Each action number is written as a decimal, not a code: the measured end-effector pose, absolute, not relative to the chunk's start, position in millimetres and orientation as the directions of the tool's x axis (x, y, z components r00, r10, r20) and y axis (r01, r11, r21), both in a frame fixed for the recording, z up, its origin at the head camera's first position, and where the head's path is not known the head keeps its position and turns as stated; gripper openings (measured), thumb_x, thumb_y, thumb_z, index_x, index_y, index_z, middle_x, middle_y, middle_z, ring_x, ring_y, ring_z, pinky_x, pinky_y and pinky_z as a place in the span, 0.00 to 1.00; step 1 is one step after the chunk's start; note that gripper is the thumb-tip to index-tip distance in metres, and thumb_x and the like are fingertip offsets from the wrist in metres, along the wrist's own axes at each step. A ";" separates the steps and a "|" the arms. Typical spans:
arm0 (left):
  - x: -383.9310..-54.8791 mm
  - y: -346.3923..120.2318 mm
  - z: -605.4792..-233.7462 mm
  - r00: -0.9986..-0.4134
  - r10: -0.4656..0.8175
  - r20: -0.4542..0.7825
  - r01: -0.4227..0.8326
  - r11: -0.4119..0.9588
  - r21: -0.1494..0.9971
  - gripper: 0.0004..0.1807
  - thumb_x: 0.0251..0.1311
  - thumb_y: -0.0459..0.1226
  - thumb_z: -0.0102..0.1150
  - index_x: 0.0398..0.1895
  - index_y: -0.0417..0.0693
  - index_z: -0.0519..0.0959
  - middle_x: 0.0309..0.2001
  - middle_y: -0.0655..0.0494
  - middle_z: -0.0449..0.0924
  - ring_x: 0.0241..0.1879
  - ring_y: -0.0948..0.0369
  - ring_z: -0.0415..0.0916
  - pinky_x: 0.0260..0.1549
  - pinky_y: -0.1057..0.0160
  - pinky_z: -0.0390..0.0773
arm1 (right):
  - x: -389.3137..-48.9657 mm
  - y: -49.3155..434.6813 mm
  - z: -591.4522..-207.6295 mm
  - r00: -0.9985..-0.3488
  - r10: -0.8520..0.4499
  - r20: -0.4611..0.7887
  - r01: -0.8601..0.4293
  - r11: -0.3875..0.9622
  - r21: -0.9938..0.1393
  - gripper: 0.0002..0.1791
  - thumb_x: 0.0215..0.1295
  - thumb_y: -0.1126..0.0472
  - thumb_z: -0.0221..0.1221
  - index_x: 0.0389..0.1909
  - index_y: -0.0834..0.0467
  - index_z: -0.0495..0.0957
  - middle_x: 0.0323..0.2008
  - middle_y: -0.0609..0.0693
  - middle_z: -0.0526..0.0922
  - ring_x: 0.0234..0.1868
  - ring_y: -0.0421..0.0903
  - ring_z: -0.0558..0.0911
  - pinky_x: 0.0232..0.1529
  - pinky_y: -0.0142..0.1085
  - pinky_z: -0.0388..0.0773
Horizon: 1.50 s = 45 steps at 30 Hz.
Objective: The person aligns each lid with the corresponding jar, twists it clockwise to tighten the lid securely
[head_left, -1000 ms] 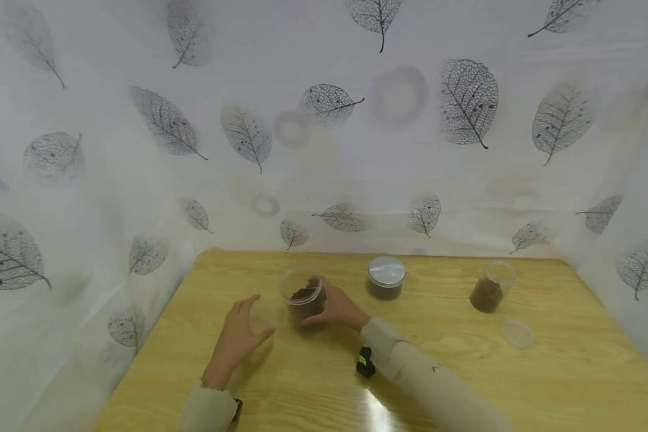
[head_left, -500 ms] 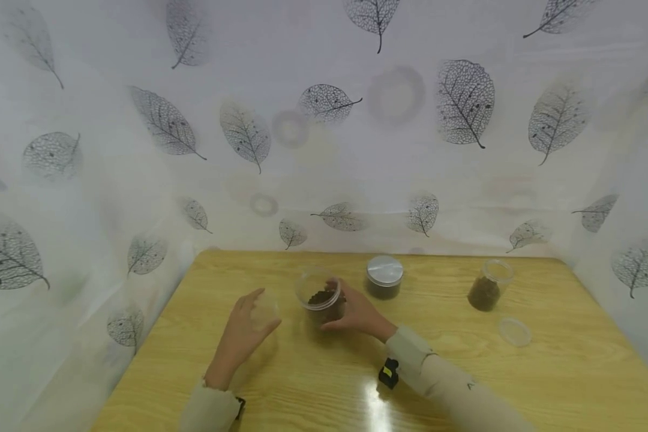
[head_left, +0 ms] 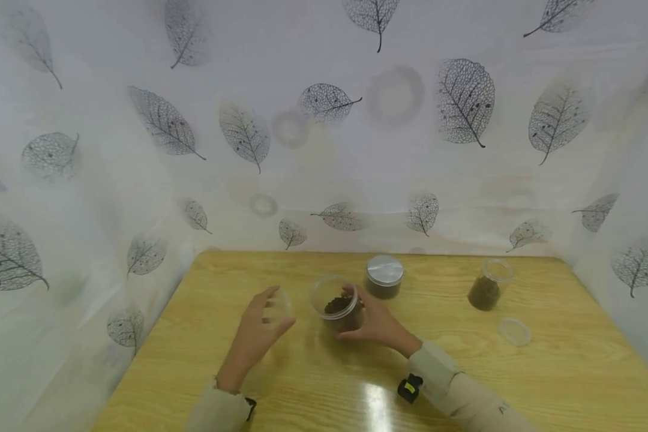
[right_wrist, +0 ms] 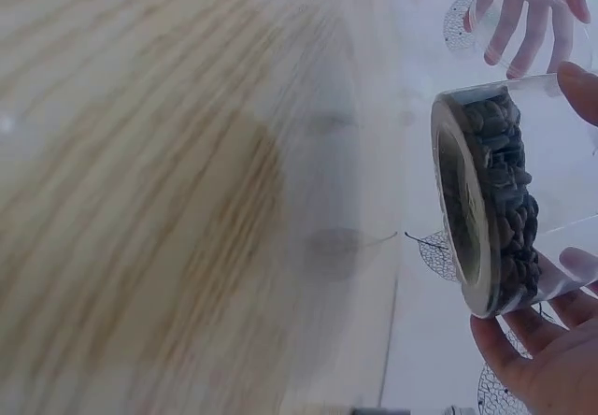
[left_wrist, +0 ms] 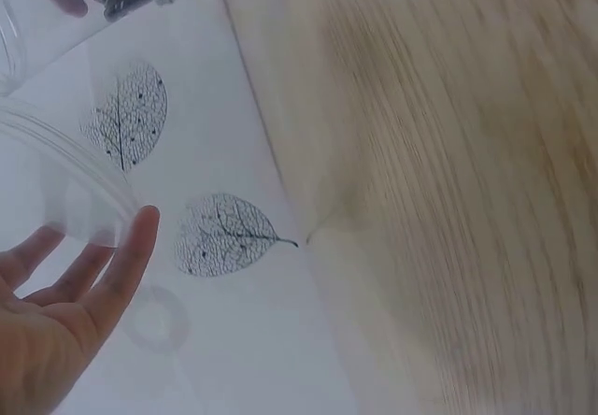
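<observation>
My right hand (head_left: 380, 324) grips a clear plastic jar (head_left: 329, 315) from its right side. It has no lid on and holds dark bean-like pieces (right_wrist: 509, 200) in its lower part. The right wrist view shows the jar tilted and raised off the table. My left hand (head_left: 254, 330) holds a see-through container (left_wrist: 70, 167) with a ridged round rim, its fingers curved along the side. No contents show in this container. The two vessels are side by side, a small gap apart, the left one nearly invisible in the head view.
A jar with a silver lid (head_left: 385, 271) and dark contents stands behind my right hand. Farther right stands an open clear jar (head_left: 486, 291) with dark contents, a clear round lid (head_left: 515, 332) lying before it. The wooden table (head_left: 324, 384) meets a leaf-patterned backdrop (head_left: 324, 174).
My right hand has carried the jar of dark pieces to the right and slightly nearer. My left hand, with the clear container, has followed to the right.
</observation>
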<state>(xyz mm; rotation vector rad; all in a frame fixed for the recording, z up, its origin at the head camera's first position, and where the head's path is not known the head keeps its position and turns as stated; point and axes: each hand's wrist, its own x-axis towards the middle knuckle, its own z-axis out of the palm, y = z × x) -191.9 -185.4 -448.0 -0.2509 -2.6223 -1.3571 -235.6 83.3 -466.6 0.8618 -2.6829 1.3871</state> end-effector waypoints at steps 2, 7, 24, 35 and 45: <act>-190.1 -180.7 -446.9 -0.970 0.075 0.232 0.234 0.555 0.799 0.40 0.52 0.44 0.67 0.68 0.49 0.61 0.63 0.44 0.66 0.58 0.44 0.67 0.47 0.48 0.79 | -232.4 88.1 -465.9 -0.855 -0.463 0.234 -0.457 0.461 -0.761 0.54 0.36 0.52 0.76 0.66 0.60 0.59 0.60 0.56 0.73 0.60 0.54 0.73 0.60 0.51 0.71; -185.3 -169.2 -445.4 -0.966 0.101 0.239 0.256 0.523 0.813 0.39 0.52 0.45 0.67 0.68 0.50 0.61 0.62 0.46 0.66 0.57 0.45 0.68 0.46 0.51 0.80 | -222.9 101.7 -464.1 -0.868 -0.434 0.241 -0.448 0.476 -0.756 0.56 0.35 0.52 0.76 0.67 0.60 0.58 0.61 0.58 0.71 0.62 0.57 0.71 0.62 0.54 0.68; -176.2 -136.4 -439.5 -0.947 0.195 0.255 0.318 0.473 0.821 0.39 0.51 0.44 0.68 0.66 0.48 0.64 0.57 0.43 0.70 0.54 0.46 0.71 0.42 0.59 0.82 | -197.3 143.8 -461.3 -0.819 -0.423 0.387 -0.572 0.553 -0.606 0.51 0.29 0.55 0.78 0.61 0.57 0.65 0.56 0.52 0.73 0.57 0.51 0.72 0.54 0.53 0.73; -172.7 -119.4 -447.5 -0.932 0.290 0.219 0.334 0.442 0.833 0.39 0.52 0.47 0.67 0.67 0.56 0.61 0.62 0.51 0.67 0.57 0.49 0.68 0.46 0.56 0.80 | -184.2 159.9 -463.3 -0.786 -0.462 0.410 -0.616 0.633 -0.469 0.54 0.28 0.50 0.78 0.62 0.58 0.65 0.54 0.51 0.73 0.54 0.47 0.70 0.50 0.47 0.75; -167.9 -99.2 -450.4 -0.901 0.348 0.259 0.384 0.361 0.850 0.41 0.49 0.43 0.70 0.67 0.55 0.60 0.63 0.46 0.65 0.59 0.46 0.66 0.50 0.52 0.78 | -175.0 165.1 -467.1 -0.801 -0.457 0.388 -0.596 0.677 -0.432 0.53 0.26 0.49 0.79 0.60 0.59 0.67 0.50 0.49 0.74 0.50 0.44 0.70 0.45 0.45 0.76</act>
